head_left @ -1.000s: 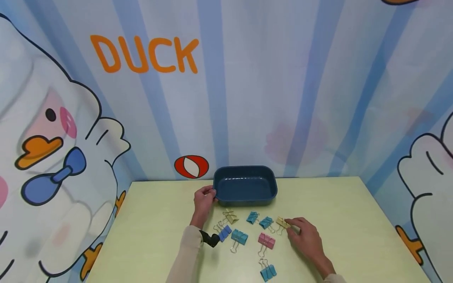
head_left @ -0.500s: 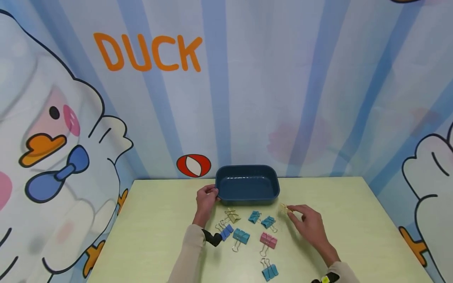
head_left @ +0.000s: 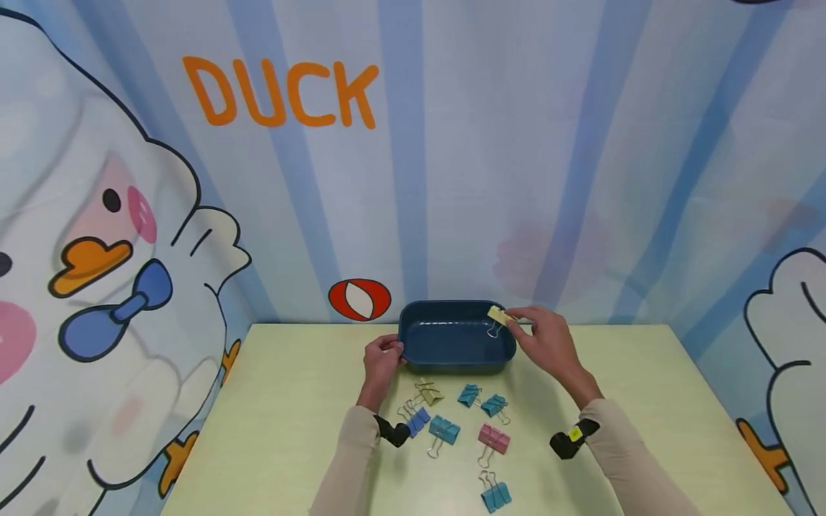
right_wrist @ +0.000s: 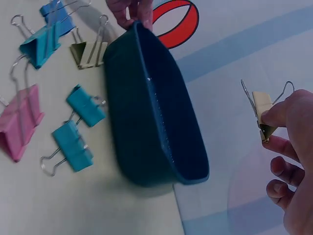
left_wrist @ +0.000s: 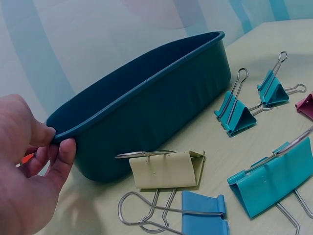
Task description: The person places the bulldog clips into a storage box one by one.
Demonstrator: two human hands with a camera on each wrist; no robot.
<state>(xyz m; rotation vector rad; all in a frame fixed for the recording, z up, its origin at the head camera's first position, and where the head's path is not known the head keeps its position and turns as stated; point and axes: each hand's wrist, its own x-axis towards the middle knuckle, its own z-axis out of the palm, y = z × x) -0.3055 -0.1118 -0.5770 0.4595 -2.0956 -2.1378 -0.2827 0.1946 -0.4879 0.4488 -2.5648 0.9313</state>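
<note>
A dark blue rectangular tray (head_left: 452, 364) stands at the back of the table. My left hand (head_left: 381, 362) pinches its left rim between thumb and fingers, as the left wrist view shows up close. Over the tray's right end, my right hand (head_left: 547, 340) pinches a yellow binder clip (head_left: 498, 315). In the right wrist view this clip (right_wrist: 262, 105) hangs in the air, its wire handles spread. On the table in front of the tray lie another yellow binder clip (left_wrist: 166, 170), a blue one (head_left: 418, 421), a pink one (head_left: 493, 437) and several teal ones (head_left: 444, 428).
The pale yellow table (head_left: 290, 430) ends at the back against a curtain (head_left: 464, 143) printed with ducks and blue stripes. One teal binder clip (head_left: 495, 496) lies nearest the front. The tray's inner floor shows bare in the head view.
My right hand has picked the yellow binder clip up off the table and carried it up and back to the tray's right end. The left hand stays on the rim.
</note>
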